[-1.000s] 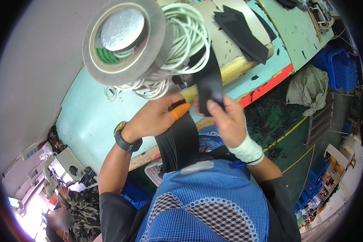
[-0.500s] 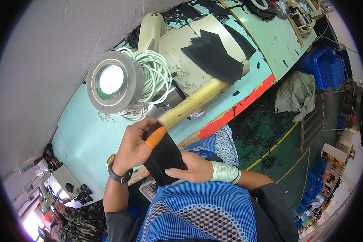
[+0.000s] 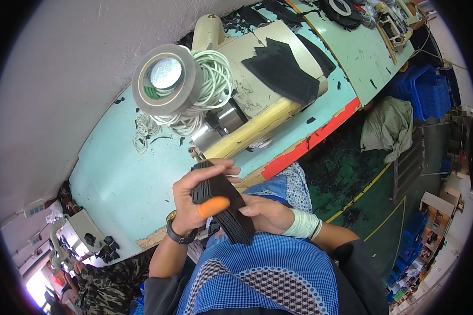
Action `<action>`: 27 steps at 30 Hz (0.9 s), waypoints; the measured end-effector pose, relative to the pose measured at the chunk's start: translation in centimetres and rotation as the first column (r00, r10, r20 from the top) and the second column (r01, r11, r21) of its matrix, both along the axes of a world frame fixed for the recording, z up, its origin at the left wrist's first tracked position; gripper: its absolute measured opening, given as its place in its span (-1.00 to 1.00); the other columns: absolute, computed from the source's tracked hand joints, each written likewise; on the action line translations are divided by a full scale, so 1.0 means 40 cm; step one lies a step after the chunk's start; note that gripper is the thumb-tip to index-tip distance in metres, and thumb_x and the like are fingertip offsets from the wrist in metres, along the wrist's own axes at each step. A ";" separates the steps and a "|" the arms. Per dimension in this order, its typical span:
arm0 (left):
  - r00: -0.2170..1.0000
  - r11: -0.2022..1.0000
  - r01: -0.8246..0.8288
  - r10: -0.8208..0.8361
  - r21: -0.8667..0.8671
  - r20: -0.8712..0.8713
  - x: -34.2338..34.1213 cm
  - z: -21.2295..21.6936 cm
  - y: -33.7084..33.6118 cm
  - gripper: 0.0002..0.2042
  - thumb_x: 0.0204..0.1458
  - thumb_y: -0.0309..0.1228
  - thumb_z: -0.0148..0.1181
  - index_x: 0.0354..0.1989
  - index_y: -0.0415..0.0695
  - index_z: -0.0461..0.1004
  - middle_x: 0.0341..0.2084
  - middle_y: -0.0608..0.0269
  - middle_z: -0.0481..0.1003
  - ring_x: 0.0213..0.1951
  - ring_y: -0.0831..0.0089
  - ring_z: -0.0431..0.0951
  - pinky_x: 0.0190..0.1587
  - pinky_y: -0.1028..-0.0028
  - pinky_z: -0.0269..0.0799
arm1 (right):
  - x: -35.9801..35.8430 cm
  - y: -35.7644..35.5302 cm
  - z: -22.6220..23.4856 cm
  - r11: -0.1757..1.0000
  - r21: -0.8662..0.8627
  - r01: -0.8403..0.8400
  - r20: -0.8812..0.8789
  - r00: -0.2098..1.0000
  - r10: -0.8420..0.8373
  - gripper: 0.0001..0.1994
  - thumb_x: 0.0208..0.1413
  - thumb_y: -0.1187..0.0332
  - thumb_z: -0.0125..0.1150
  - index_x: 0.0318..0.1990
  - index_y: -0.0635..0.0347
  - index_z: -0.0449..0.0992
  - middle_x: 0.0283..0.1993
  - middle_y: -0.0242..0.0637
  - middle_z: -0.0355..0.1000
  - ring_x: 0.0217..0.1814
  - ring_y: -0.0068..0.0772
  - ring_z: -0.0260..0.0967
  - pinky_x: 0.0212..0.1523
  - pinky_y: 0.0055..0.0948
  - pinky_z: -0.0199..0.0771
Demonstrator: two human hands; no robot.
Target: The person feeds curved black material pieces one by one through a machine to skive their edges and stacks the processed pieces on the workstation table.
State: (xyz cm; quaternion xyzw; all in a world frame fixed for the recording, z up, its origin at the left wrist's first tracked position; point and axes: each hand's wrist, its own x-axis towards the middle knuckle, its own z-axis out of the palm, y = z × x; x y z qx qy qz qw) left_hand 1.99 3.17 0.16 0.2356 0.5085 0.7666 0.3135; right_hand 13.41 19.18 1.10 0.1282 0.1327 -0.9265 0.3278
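A thick stack of black fabric pieces (image 3: 223,191), its layered edges showing, is held tilted in front of my apron. My left hand (image 3: 192,191), with an orange finger cot on the thumb, is closed on its left side, the fingers over the far end. My right hand (image 3: 270,214) grips the stack's right side, thumb on its edge; its other fingers are hidden. White cord is wound round my right wrist. Past the stack lies a cream machine (image 3: 247,107) with a yellow bar along its near edge, and more black pieces (image 3: 286,71) rest on top of it.
A grey roll of tape (image 3: 192,86) and coiled white cord (image 3: 215,71) sit on the machine's left end. The pale green table (image 3: 105,173) has a red edge strip (image 3: 310,142). Right of it are a sack (image 3: 389,126) and blue crates (image 3: 428,92). A person in camouflage (image 3: 110,286) is at lower left.
The stack has been turned so its layered edge faces up toward me. My left hand has shifted right and down, its fingers now stretched across the far end; my right hand has slid slightly right.
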 end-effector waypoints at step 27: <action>0.977 0.662 0.214 -0.139 -0.718 0.162 -0.260 -0.015 0.014 -0.78 0.10 -0.41 0.21 -0.24 -0.36 0.59 -0.52 0.38 0.55 -0.51 0.69 0.43 -0.48 0.59 0.33 | -0.101 -0.078 0.018 0.879 0.471 0.076 0.158 0.973 -0.168 -0.73 0.24 0.41 0.09 -0.03 0.47 0.41 -0.13 -0.10 0.51 -0.17 -0.38 0.55 -0.18 -0.44 0.65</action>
